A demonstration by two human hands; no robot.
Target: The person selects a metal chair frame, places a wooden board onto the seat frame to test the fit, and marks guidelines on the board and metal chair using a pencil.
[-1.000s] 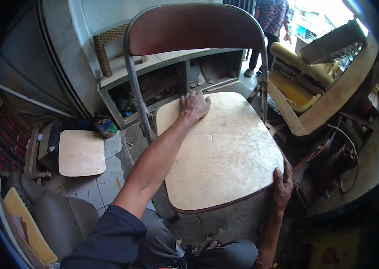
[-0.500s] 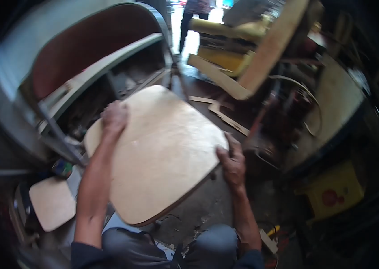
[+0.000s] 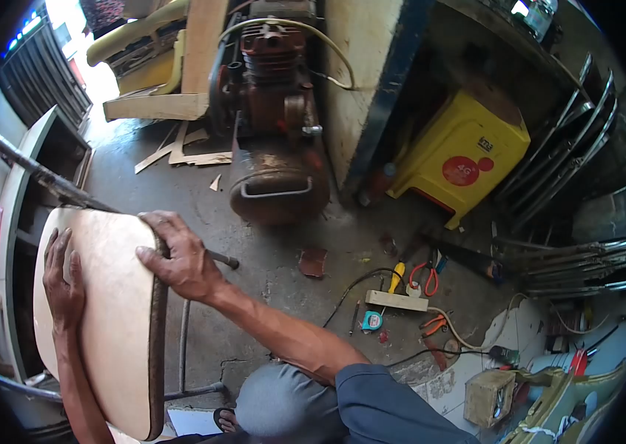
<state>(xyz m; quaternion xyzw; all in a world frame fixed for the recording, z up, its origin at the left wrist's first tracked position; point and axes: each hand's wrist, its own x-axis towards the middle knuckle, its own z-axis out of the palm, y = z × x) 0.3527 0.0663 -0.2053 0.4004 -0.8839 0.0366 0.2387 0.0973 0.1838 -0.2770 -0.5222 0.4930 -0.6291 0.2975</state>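
A pale wooden chair seat (image 3: pixel 117 333) with rounded corners and a dark edge stands tilted at the left, over a metal tube frame (image 3: pixel 43 176). My left hand (image 3: pixel 66 292) lies on its broad face with the fingers stretched out. At the upper right corner, my right hand (image 3: pixel 183 259) grips the edge, thumb on the face and fingers round the rim. The seat hides part of the frame, so I cannot tell whether the two are joined.
An air compressor (image 3: pixel 280 177) stands ahead, beside wood offcuts (image 3: pixel 180 155). A yellow plastic stool (image 3: pixel 468 140) is at the right. On the floor lie a power strip (image 3: pixel 396 300), a tape measure (image 3: pixel 372 320), red-handled pliers (image 3: pixel 425 277), a screwdriver (image 3: pixel 398 275) and a saw (image 3: pixel 468 259).
My view has swung right, bringing the floor tools into sight. The seat now appears further left and more steeply tilted. Both hands remain on it.
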